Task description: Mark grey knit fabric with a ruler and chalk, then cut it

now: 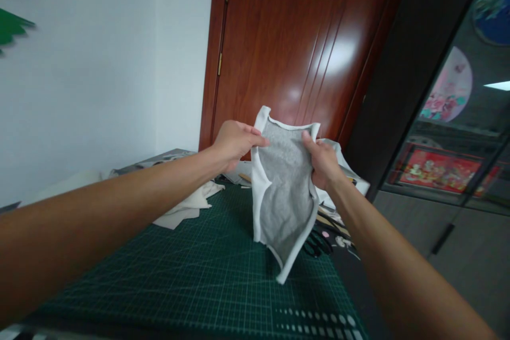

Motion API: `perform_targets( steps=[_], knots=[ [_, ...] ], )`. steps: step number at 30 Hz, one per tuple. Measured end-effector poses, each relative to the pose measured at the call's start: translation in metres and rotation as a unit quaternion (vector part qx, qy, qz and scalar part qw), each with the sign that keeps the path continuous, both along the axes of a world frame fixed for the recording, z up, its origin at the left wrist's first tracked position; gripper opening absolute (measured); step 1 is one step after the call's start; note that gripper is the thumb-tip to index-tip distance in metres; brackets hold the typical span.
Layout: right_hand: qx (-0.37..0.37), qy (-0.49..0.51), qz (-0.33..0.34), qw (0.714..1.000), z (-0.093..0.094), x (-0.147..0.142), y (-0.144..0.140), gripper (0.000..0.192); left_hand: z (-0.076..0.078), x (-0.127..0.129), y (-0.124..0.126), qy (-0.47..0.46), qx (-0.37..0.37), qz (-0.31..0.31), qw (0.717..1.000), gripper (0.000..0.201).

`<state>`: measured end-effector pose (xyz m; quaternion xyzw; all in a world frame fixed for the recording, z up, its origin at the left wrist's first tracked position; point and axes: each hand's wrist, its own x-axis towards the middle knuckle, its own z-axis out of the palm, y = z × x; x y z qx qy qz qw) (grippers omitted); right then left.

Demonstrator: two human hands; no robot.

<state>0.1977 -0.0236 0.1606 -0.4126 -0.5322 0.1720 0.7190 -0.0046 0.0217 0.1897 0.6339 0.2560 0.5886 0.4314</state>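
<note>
Two upper edges of the cloth (287,186) were pinched, one by the left hand (234,143) and one by the right hand (324,163), the fingers of each pressed together on it. It hung spread between them above the mat (199,265), near the scissors (314,244), its grey side in view, though whether its lowest corner touched the mat could not be told. The step in hand looked to be holding it up spread out, and the next move seemed to call for an even grip on both edges, lest the curled pale borders fold inward.
</note>
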Motion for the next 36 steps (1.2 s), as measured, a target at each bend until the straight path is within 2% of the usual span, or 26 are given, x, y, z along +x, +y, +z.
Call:
perform_targets(
  steps=[3, 5, 13, 16, 21, 28, 33, 36],
  knots=[
    [-0.014, 0.020, 0.049, 0.998, -0.003, -0.005, -0.011, 0.044, -0.012, 0.003, 0.001, 0.007, 0.001, 0.026, 1.000, 0.043],
    [-0.007, 0.038, 0.058, 0.998, -0.005, -0.004, -0.016, 0.046, -0.017, 0.004, 0.002, 0.008, 0.006, 0.030, 1.000, 0.046],
    [0.008, 0.077, 0.057, 0.995, -0.009, 0.016, -0.031, 0.049, -0.019, -0.011, 0.004, -0.026, -0.012, -0.017, 0.999, 0.014],
    [0.001, 0.086, 0.052, 0.995, -0.010, 0.021, -0.035, 0.047, -0.019, -0.016, 0.002, -0.040, -0.027, -0.045, 0.998, 0.008],
    [0.000, 0.106, 0.034, 0.994, -0.011, 0.026, -0.037, 0.045, -0.018, -0.020, -0.004, -0.063, -0.041, -0.080, 0.994, 0.015],
    [0.006, 0.141, -0.012, 0.990, -0.014, 0.033, -0.039, 0.048, -0.020, -0.024, -0.012, -0.079, -0.039, -0.123, 0.988, 0.009],
    [0.019, 0.136, -0.043, 0.990, -0.017, 0.036, -0.039, 0.045, -0.022, -0.024, -0.016, -0.072, -0.036, -0.132, 0.988, 0.011],
    [0.031, 0.116, -0.073, 0.990, -0.014, 0.041, -0.037, 0.037, -0.019, -0.022, -0.009, -0.070, -0.032, -0.118, 0.990, 0.009]
  ],
)
